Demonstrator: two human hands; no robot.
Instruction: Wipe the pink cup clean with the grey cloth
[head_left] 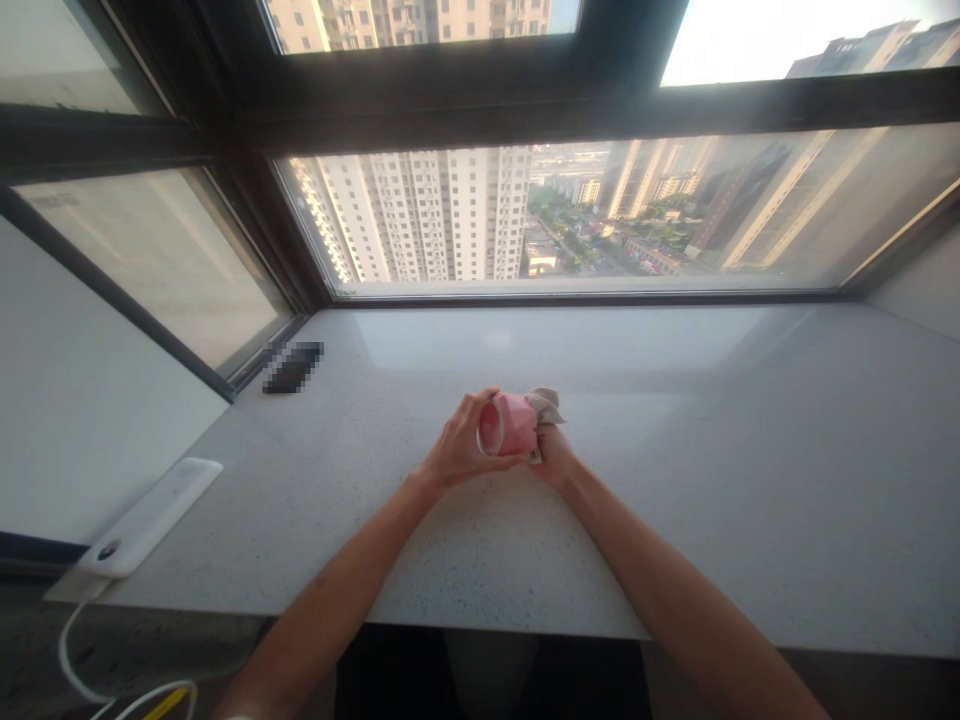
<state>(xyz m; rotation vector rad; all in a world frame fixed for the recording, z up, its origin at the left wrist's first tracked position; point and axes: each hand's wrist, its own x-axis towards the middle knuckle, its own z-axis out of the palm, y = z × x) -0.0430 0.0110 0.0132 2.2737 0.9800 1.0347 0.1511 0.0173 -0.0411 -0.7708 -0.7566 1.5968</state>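
Observation:
Both hands meet around a pink faceted cup [516,424], tilted on its side above the stone sill, its round pale-rimmed mouth facing left. Wrapped about the cup near its rim, my left hand [459,440] has the thumb below and fingers above. My right hand [556,455] is closed on a beige cloth [547,403] pressed to the cup's far end, on the right. Part of the cloth sticks up above that hand, and a small bit shows beneath. The fingers of my right hand are mostly hidden behind the cup and cloth.
A speckled white sill [720,480] spreads under my arms. At its left front edge lies a white power strip [154,515] with a white cable [67,650] hanging down. A dark pixelated object [294,367] rests by the left window frame. Windows rise behind the sill.

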